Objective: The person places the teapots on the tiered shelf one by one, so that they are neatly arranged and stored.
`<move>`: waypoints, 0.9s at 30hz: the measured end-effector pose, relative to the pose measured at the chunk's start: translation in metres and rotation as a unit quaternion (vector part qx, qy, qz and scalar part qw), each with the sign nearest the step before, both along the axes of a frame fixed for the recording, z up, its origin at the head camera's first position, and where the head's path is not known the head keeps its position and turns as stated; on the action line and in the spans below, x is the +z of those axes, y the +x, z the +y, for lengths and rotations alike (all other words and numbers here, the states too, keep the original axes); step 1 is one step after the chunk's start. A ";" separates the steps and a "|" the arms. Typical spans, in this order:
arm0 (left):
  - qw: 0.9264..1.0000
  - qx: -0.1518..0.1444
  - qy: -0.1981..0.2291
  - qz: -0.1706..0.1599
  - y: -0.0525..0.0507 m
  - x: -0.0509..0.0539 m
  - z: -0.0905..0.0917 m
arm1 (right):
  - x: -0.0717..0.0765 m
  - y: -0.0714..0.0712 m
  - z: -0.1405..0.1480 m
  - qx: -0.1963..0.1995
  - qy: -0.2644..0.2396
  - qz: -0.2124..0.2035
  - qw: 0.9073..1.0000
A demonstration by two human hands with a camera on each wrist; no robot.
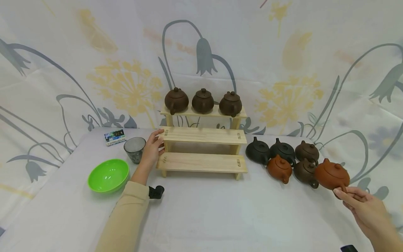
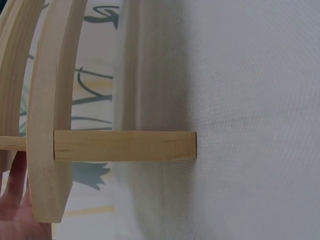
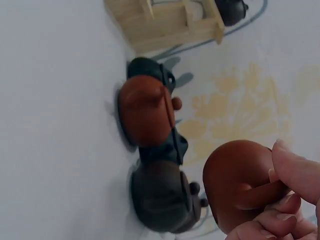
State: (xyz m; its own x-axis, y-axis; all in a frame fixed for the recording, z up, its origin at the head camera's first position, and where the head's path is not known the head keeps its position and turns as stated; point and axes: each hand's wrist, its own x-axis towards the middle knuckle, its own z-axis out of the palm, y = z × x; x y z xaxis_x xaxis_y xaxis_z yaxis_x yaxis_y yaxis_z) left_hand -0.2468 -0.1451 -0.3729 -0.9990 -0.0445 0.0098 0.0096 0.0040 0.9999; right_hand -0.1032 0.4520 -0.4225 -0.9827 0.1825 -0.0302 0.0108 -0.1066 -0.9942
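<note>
White cloth (image 1: 236, 210) underneath, floral backdrop (image 1: 239, 42) behind, wood stand (image 1: 201, 162) roughly central. Key item: orange teapot (image 1: 332, 175), just right of the teapot cluster, looks lifted off the cloth. Right hand (image 1: 366, 206) has it, thumb and fingers clamped on the stub at its near side. Left hand (image 1: 152, 148) is at the stand's left end, fingers touching around middle-tier height; board blocks part of them in the wrist view, so can't tell if it's gripping or just resting there.

Status, as I read it: top tier done with three dark brown teapots (image 1: 203, 101) in a row, spaced apart. Middle and bottom tiers carry no pots. Six pots off the stand: the held one plus five on the cloth, namely two black teapots (image 1: 257, 150), two brown teapots (image 1: 306, 152) and a smaller-looking orange teapot (image 1: 279, 169). Call it a third through, if all are bound for the stand.

Clearances: cluster packed tight, first black one near the stand's right edge, so low sideways travel risks a knock. Better room across the front and above the lower tiers. Left side: smoky cup (image 1: 134, 150) right by left hand, then green bowl (image 1: 108, 189) and small box (image 1: 114, 137).
</note>
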 end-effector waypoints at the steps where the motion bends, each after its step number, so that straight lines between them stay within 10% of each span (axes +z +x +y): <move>1: 1.000 -0.001 0.000 0.000 0.000 0.000 0.000 | -0.005 -0.005 0.000 0.009 -0.016 0.021 1.000; 10: 1.000 0.000 0.004 0.000 0.000 0.002 0.000 | 0.004 -0.033 -0.058 0.028 -0.038 0.094 0.994; 20: 1.000 0.000 0.008 0.000 0.000 0.000 -0.002 | 0.065 -0.030 -0.169 0.035 -0.060 0.109 0.992; 27: 1.000 0.002 0.012 -0.005 -0.003 -0.001 -0.001 | 0.077 -0.040 -0.213 0.049 -0.075 0.091 0.992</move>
